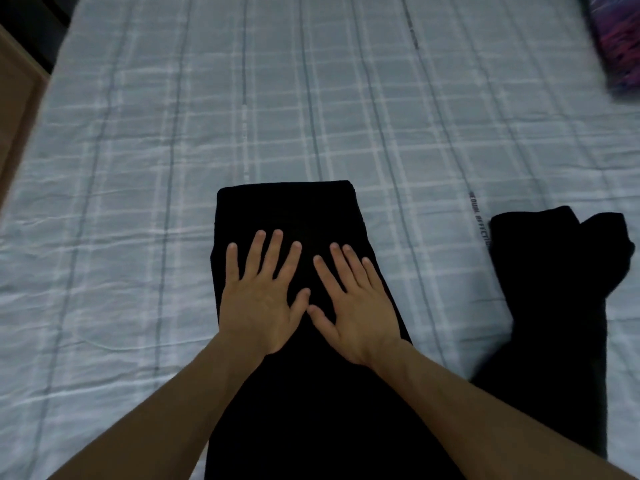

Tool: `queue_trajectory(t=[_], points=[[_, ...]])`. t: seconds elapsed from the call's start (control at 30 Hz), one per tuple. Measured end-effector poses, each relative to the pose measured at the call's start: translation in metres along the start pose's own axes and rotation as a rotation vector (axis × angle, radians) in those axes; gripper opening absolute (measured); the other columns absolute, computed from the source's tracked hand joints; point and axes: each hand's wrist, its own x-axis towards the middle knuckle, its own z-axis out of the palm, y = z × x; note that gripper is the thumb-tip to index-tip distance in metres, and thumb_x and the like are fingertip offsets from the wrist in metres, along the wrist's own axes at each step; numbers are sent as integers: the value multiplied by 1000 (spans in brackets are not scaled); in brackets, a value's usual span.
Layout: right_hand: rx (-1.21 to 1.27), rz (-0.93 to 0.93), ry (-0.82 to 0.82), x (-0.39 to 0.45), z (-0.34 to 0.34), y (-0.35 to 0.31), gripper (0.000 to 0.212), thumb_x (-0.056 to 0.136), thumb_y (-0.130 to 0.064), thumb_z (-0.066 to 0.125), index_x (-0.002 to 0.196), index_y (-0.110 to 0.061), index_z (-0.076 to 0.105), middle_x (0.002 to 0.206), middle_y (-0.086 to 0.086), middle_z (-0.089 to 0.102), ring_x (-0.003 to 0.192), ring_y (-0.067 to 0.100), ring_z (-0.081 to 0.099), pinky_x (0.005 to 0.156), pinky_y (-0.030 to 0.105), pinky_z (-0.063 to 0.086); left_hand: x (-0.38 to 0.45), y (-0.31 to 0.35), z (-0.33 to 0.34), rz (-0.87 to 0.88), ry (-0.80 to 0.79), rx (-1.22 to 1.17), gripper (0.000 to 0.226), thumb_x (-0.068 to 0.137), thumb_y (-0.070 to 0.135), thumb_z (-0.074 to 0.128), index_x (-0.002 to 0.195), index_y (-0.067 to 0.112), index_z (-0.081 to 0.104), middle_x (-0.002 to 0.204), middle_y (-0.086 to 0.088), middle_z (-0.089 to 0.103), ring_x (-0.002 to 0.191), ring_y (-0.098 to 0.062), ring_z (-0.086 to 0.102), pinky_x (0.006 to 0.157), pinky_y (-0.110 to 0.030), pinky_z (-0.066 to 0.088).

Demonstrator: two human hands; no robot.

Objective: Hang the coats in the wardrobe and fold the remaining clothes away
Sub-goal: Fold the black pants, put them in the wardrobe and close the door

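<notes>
A black folded cloth point(294, 209) lies in the middle of the frame, on a bed point(138, 168) with a pale blue checked sheet. The cloth runs from the middle down to the bottom edge. Both hands lie flat on top of it, side by side. The left hand point(258, 299) has its fingers straight and spread apart. The right hand point(353, 306) has straight fingers too, and the two thumbs almost touch. Neither hand grabs anything. Another black cloth point(554, 289) lies on the bed at the right of the frame, apart from the first. A purple and pink thing point(616, 39) sits in the upper right corner, too blurry to name.
</notes>
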Motion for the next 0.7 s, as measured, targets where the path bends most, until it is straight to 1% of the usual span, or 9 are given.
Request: queue_trajectory(t=[0.1, 0.13, 0.2, 0.23, 0.3, 0.43, 0.5, 0.6, 0.7], points=[[146, -28, -62, -2, -21, 1, 73, 100, -58, 33, 158, -22, 8, 166, 4, -4, 152, 18, -13, 124, 43, 2, -2, 1, -7, -30, -31, 39, 71, 98, 60, 14, 160, 27, 4, 168, -6, -2, 154, -29, -9, 119, -60, -8], [245, -25, -57, -5, -30, 2, 72, 100, -53, 40, 158, -21, 12, 166, 4, -1, 152, 17, -9, 124, 42, 4, -2, 6, -12, -33, -26, 15, 71, 98, 58, 16, 160, 26, 3, 167, -6, -3, 153, -29, -10, 119, -59, -8], [371, 9, 32, -17, -46, 10, 67, 101, -44, 46, 157, -18, 19, 166, 2, 5, 153, 15, -5, 125, 37, 7, -6, 23, -25, -10, 29, -83, 69, 99, 54, 21, 160, 25, 7, 167, -6, 6, 154, -28, -3, 121, -58, -2], [364, 31, 81, -26, -53, 16, 66, 101, -41, 46, 156, -17, 20, 166, 2, 5, 153, 14, -5, 124, 34, 7, -9, 36, -31, 18, 68, -137, 66, 100, 52, 23, 159, 24, 9, 167, -7, 11, 154, -28, 2, 122, -57, 2], [304, 77, 118, -46, -67, 34, 65, 102, -40, 44, 157, -15, 18, 166, 3, 1, 152, 15, -8, 125, 35, 5, -15, 64, -43, 85, 122, -213, 64, 102, 50, 23, 159, 24, 13, 166, -7, 15, 154, -27, 8, 123, -55, 6], [284, 161, 126, -82, -94, 75, 66, 103, -41, 43, 157, -13, 15, 165, 3, -2, 152, 15, -10, 125, 38, 5, -17, 119, -67, 199, 88, -291, 65, 102, 55, 15, 159, 24, 14, 167, -6, 9, 154, -26, 4, 123, -52, 6], [270, 207, 182, -96, -109, 95, 65, 103, -40, 44, 156, -12, 20, 166, 4, 4, 153, 14, -5, 125, 33, 5, -12, 143, -75, 243, 67, -362, 67, 101, 56, 15, 159, 23, 17, 167, -4, 9, 154, -23, 2, 124, -47, 4], [332, 305, 309, -117, -128, 125, 58, 102, -34, 48, 153, -12, 30, 164, 3, 17, 152, 12, 5, 122, 23, 6, -3, 180, -83, 307, 36, -549, 66, 101, 55, 30, 157, 23, 21, 166, 0, 13, 153, -15, 4, 125, -35, 6], [416, 404, 437, -137, -139, 155, 50, 103, -27, 46, 150, -14, 36, 161, -2, 24, 151, 8, 12, 122, 23, 12, 8, 221, -95, 307, 12, -804, 62, 99, 52, 45, 152, 23, 34, 157, 6, 34, 140, -1, 23, 114, -18, 18]])
